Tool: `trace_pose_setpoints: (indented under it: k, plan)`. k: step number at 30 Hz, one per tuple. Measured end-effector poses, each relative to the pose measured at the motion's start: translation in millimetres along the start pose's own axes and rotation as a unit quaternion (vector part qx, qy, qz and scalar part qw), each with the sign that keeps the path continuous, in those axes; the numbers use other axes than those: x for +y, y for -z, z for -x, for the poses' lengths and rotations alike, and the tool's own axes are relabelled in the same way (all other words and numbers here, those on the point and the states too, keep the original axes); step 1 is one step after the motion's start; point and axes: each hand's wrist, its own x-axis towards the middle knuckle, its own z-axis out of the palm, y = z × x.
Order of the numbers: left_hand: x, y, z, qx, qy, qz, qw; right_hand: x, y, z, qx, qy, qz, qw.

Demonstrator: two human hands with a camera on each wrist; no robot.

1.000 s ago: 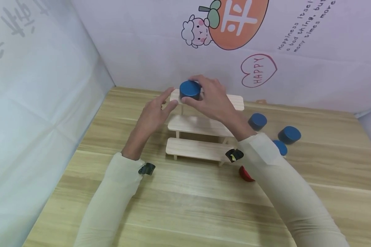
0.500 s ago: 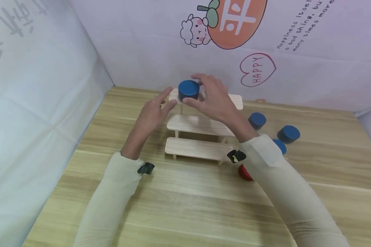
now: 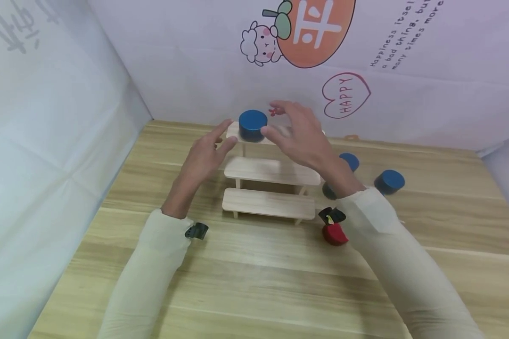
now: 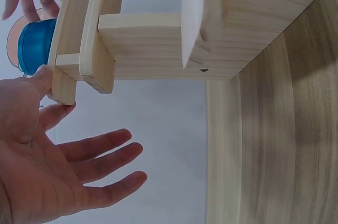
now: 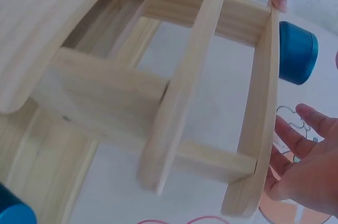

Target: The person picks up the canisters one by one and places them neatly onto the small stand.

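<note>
Head: R hand just let go & backed off; blue cylinder sits unaided on top tier of wooden stand, L end, so placement's prob. done. L wrist: L hand relaxed, thumb/index by tier end. R wrist: R hand spread, clear of cyl.

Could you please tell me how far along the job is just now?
Done: one blue cylinder stands on the top shelf of the wooden stand. In hand: the right hand is beside it, not gripping it; the left hand is at that shelf's left end. Probably left: the other blue cylinders and red piece, on the table beside the stand.
</note>
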Motion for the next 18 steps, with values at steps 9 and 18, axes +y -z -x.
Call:
trace_pose_setpoints:
  k: [9,18]
  plan:
    - [1.8,1.5,2.3,-0.004,0.004,0.004,1.0,12.1,13.4,13.7,0.008,-0.028,-0.013,0.9995]
    - [2.7,1.0,0.8,-0.007,0.001,-0.011,0.9999,31.2,25.8,32.6,0.031,-0.009,-0.032,0.999]
